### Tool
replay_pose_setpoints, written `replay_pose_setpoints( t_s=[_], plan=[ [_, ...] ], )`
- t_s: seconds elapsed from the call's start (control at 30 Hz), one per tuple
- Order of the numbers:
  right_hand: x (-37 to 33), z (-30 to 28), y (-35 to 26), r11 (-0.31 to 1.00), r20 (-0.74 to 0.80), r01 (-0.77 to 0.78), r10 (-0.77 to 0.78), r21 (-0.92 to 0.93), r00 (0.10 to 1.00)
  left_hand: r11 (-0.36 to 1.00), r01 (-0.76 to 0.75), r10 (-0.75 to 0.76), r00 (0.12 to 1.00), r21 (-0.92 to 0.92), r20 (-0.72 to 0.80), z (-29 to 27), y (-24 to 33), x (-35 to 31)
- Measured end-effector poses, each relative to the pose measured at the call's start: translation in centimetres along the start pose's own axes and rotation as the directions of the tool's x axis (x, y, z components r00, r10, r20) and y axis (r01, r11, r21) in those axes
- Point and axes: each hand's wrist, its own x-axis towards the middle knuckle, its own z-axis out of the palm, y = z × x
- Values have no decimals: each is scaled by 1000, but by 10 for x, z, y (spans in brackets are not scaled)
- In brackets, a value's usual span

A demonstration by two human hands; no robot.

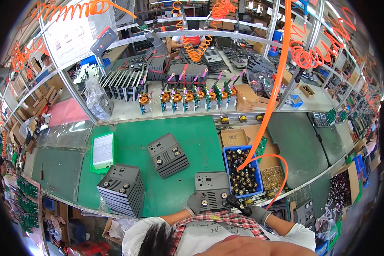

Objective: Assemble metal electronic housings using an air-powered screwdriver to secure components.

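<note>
In front of me at the table's near edge lies a black slotted panel (211, 181) with two brass-coloured round fittings. My left hand (195, 203), in a grey glove, grips its left near corner beside the left fitting. My right hand (259, 214), also gloved, is closed around a black air-powered tool (239, 205). The tool's head rests at the panel's right side, next to the right fitting; whether it touches the fitting cannot be made out. An orange air hose (286, 170) curves down toward the right hand.
A blue bin (260, 193) of black-and-brass fittings stands right of the panel, beside a box of small brass parts (272, 177). Leftward are two stacks of black panels (121, 187) (168, 155) and a green tray (94, 166) of white sheets. Circuit assemblies (189, 100) line the back shelf.
</note>
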Motion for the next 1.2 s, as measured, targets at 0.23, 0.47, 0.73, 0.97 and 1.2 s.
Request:
replay_pose_setpoints(
  t_s=[0.23,0.47,0.73,0.97,1.2],
  plan=[
    [-8,-27,-32,992,140,-54,69,-110,988,993,118,-118,989,10,86,-7,5,6],
    [32,-21,-68,970,149,194,-172,-148,974,830,-194,106,975,522,194,-5,-6,11],
    [46,-24,-76,961,181,176,-138,-211,974,838,-294,171,941,459,290,5,-46,29],
    [44,-23,-81,966,226,168,-123,-195,966,908,-310,197,909,281,367,8,-77,33],
    [47,-8,-65,977,212,132,-95,-168,973,875,-272,113,919,400,379,5,-38,26]
  ],
)
